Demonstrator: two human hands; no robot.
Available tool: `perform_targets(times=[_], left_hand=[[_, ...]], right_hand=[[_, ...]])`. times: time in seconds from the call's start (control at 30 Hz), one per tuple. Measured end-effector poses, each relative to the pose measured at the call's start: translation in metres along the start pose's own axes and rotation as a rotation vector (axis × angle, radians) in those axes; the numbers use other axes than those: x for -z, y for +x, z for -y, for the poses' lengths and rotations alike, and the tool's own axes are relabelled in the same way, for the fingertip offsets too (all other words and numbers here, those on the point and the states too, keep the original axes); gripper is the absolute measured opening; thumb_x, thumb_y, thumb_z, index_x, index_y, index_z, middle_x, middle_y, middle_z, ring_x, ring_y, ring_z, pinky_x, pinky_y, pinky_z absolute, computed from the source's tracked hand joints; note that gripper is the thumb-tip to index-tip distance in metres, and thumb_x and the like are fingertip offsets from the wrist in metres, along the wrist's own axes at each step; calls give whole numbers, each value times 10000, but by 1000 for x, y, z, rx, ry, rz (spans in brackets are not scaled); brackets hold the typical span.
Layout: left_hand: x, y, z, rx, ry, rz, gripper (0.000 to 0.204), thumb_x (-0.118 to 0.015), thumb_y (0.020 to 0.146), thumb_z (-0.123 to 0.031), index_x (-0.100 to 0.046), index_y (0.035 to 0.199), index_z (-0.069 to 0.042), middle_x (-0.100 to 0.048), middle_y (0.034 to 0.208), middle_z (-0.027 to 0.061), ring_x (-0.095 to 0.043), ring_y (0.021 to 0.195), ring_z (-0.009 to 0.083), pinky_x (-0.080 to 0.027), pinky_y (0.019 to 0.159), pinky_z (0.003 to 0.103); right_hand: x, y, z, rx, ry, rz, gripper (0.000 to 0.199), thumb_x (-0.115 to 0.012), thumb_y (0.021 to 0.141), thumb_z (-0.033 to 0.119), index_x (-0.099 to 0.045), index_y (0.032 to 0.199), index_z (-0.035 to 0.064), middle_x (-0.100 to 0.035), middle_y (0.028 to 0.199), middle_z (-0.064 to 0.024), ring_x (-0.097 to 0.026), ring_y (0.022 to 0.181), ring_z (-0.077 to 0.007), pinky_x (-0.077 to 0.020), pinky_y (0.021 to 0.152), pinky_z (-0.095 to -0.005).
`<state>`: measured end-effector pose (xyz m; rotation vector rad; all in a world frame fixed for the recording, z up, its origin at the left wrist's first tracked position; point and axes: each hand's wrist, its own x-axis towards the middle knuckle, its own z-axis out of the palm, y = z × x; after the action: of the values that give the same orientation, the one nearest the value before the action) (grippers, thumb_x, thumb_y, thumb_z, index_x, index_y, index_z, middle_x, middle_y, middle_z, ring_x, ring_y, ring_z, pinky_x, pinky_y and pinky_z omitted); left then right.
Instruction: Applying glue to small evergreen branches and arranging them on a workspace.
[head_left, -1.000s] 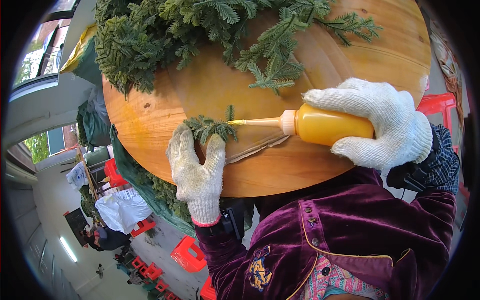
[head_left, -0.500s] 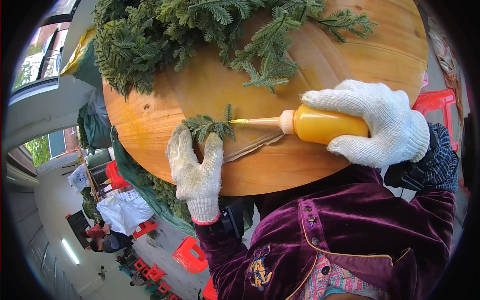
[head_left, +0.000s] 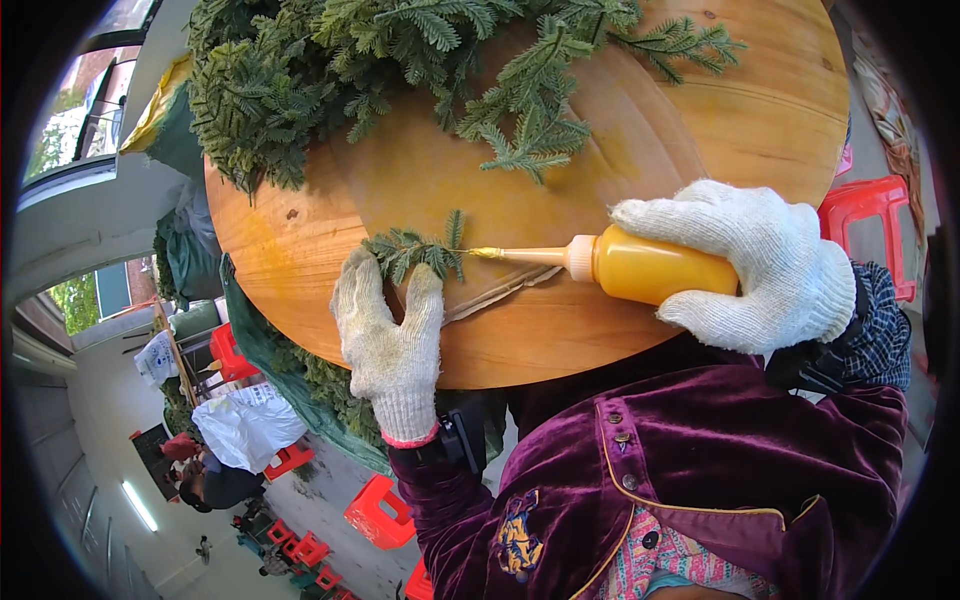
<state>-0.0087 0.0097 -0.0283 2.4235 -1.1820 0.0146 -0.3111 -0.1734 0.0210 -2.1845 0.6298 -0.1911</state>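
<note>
My left hand [head_left: 390,325], in a stained white knit glove, holds a small green fir sprig [head_left: 410,252] at its thumb and fingertips, low over the table. My right hand [head_left: 765,262], gloved likewise, is wrapped round a squeeze bottle [head_left: 665,265] of yellow liquid lying nearly level. The bottle's long tapered nozzle [head_left: 525,255] points left, with yellow stuff smeared on its tip. That tip is just right of the sprig's cut end; whether they touch, I cannot tell.
Fir branches [head_left: 270,95] are heaped on the far left of the round wooden table [head_left: 270,235], on and beside a brown sheet [head_left: 640,130]. Red plastic stools [head_left: 380,512] stand on the floor. Green sacking [head_left: 262,350] with more greenery hangs by the left edge. A person [head_left: 215,482] is in the background.
My right hand and the bottle have shifted slightly down, with the nozzle tip a little farther right along the sprig's end. My left hand and the sprig have hardly moved.
</note>
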Motion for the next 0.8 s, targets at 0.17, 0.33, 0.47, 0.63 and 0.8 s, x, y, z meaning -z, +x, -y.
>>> perform_targets(times=[0.17,0.33,0.47,0.63,0.8], left_hand=[[0,-1,0,-8,33,-7,658,-826,893,-303,-625,1371,102,-622,1437,266,-540,1377,411,-435,1170,484],[-1,0,0,-8,49,-16,649,-828,886,-304,-637,1354,103,-631,1424,267,-546,1365,423,-439,1165,490],[0,0,1,-35,99,-19,657,-830,885,-321,-640,1349,104,-633,1422,268,-544,1367,431,-440,1165,492],[0,-1,-4,60,34,-12,708,-861,857,-302,-613,1385,99,-613,1444,282,-534,1383,433,-440,1166,491],[6,0,-6,-163,136,-179,767,-892,817,-262,-582,1450,42,-599,1480,255,-518,1412,425,-384,1207,521]], right_hand=[[-1,0,1,10,3,1,691,-841,753,221,-671,1413,105,-730,1081,-148,-734,938,-341,-585,826,-393],[0,-3,7,1,-29,30,692,-845,753,231,-670,1410,102,-729,1077,-154,-735,928,-344,-589,807,-399],[2,-4,7,45,-2,62,699,-860,747,236,-671,1405,93,-731,1061,-164,-738,906,-348,-589,792,-401],[1,-11,-2,62,45,79,704,-862,753,255,-670,1396,44,-731,1105,-187,-734,981,-360,-583,844,-399],[3,-13,-17,146,211,-66,727,-865,756,272,-658,1385,-26,-734,1150,-205,-736,1034,-350,-568,916,-394]])
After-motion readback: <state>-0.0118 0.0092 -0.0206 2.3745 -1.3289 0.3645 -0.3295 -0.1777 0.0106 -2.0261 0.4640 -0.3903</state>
